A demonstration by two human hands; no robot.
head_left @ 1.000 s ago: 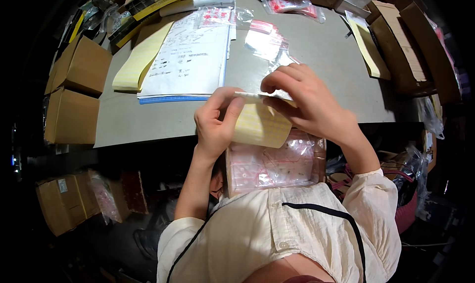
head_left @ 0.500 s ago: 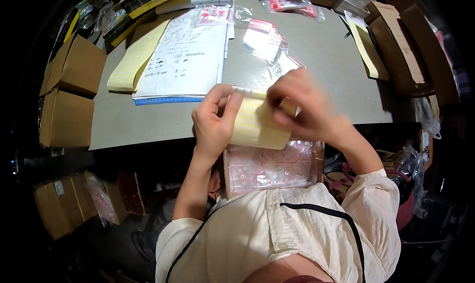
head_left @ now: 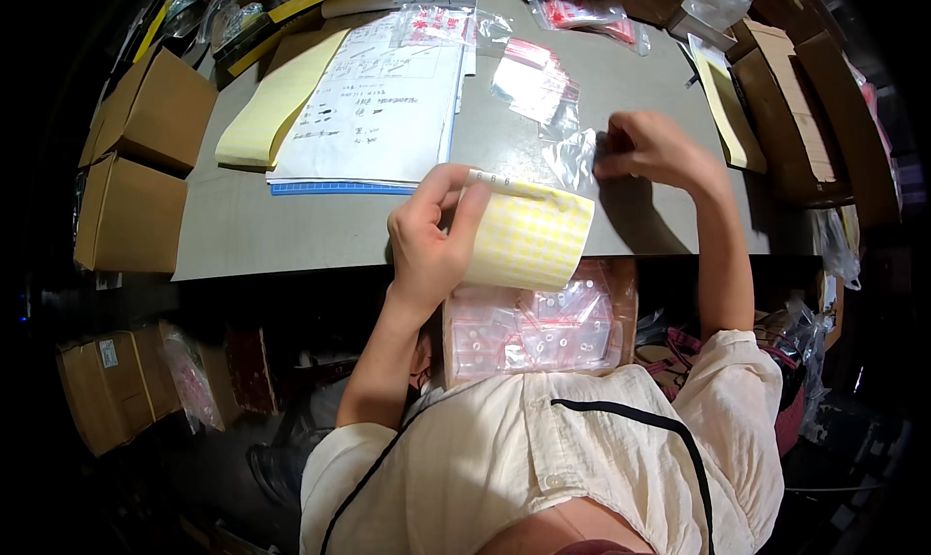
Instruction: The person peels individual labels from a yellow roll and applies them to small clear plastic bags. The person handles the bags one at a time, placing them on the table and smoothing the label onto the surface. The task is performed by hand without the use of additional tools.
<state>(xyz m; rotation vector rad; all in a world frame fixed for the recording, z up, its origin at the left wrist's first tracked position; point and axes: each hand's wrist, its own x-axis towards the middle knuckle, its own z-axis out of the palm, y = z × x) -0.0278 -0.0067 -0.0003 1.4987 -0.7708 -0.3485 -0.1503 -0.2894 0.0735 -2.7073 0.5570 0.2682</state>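
Note:
My left hand (head_left: 433, 233) pinches a curved yellow sticker sheet (head_left: 529, 240) by its upper left corner, thumb in front. Pale round spots cover the sheet, and a few white printed labels sit along its folded top edge. Over the table to the right, my right hand (head_left: 652, 150) is closed, fingertips together at the right edge of a small clear plastic bag (head_left: 570, 158). Whether they pinch the bag or a tiny label is hidden. Beyond lies a fanned stack of small red-edged zip bags (head_left: 529, 78).
At my lap stands an open cardboard box (head_left: 628, 313) of small bags with round white labels. Papers (head_left: 373, 119) on a blue board lie left, beside another yellow sheet (head_left: 281, 99). Cardboard boxes (head_left: 160, 109) flank the table; a yellow strip (head_left: 722, 99) lies at right.
My right hand has left the sticker sheet and moved right and away from me to the clear bag's edge. My left hand still holds the sheet, now slightly farther right.

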